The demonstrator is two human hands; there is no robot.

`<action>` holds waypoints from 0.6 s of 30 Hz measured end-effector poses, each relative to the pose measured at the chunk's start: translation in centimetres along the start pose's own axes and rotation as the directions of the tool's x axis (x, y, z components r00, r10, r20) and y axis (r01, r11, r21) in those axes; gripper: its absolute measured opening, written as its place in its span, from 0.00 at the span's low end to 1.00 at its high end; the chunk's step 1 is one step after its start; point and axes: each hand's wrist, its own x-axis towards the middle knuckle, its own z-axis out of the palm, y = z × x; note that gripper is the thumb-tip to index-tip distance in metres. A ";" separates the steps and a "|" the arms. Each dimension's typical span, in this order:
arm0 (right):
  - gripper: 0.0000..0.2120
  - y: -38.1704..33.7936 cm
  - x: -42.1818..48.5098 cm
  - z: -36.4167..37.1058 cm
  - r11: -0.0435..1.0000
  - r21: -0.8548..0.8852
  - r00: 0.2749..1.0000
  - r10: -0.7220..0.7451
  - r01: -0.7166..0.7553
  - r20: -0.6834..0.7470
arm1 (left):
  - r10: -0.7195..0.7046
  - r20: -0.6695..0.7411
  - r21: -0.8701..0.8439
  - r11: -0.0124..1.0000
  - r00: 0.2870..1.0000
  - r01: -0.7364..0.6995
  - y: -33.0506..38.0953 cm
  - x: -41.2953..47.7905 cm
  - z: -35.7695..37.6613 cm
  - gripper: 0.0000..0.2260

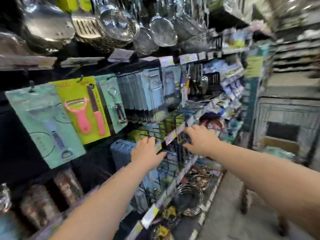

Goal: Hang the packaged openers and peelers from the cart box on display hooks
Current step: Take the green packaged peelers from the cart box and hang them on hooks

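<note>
Dark and blurred, a small packet [183, 137] is pinched between the thumb and curled fingers of the right hand [201, 141], held against the wire grid [173, 117] just right of centre. The left hand [147, 151] reaches the grid at its nine o'clock, fingers bent forward by a price tag [158, 146]; whether they grip anything I cannot tell. At ten o'clock from both hands hang a yellow peeler card [78, 111], a teal peeler card [43, 125] and a teal opener card [112, 101].

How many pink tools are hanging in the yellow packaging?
2: the peeler on the left, the knife just right of it. More may hang hidden behind.
</note>
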 end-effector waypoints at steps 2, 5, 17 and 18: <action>0.26 3.8 -1.9 0.1 0.996 -0.023 0.996 0.086 -0.085 0.005 | 0.074 0.045 -0.008 0.997 0.996 -0.073 3.9 1.1 1.2 0.31; 0.25 9.9 -4.4 0.4 0.977 -0.035 0.977 0.213 -0.211 0.032 | 0.165 0.106 -0.006 0.986 0.981 -0.165 10.2 2.6 3.1 0.34; 0.27 39.3 -12.3 2.4 0.876 -0.112 0.869 0.481 -0.469 0.114 | 0.444 0.269 0.013 0.885 0.854 -0.465 39.6 9.5 14.4 0.33; 0.28 41.7 -12.9 2.4 0.862 -0.125 0.853 0.505 -0.491 0.131 | 0.458 0.276 0.005 0.879 0.845 -0.478 41.8 9.9 15.2 0.33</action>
